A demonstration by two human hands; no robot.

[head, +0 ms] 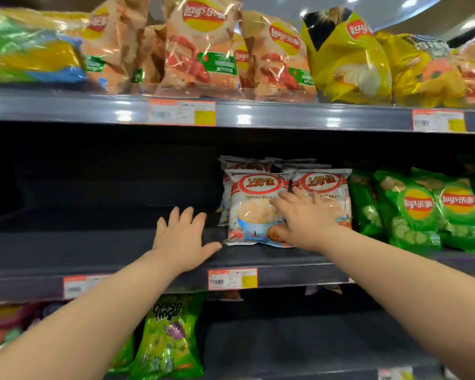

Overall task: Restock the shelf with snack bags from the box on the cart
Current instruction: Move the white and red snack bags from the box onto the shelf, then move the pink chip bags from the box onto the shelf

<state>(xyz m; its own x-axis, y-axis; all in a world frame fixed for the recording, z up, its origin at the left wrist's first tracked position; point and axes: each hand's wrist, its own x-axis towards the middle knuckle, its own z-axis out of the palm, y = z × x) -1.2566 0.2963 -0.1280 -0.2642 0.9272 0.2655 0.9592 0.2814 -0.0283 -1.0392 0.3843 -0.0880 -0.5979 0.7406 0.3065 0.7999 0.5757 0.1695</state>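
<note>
Right hand (302, 218) laid across the fronts of two white glossy plastic snack bags (254, 215) with red round logos, fingers straight, pressing rather than gripping. Left hand (183, 237) released as well, palm down on the dark grey metal shelf (80, 242), thumb just beside the nearer bag's lower corner. Bags upright near the shelf's front edge, just beside the green glossy crisp bags (412, 212) on the right; box and cart out of view. Probably squaring up the row. Risks from here: slick, puffy film, apt to slide under a flat palm — could tip a bag forward over the lip above the orange-edged price label (232, 279), or knock the bags behind askew. No neighbour seen on the left — could topple that way.
</note>
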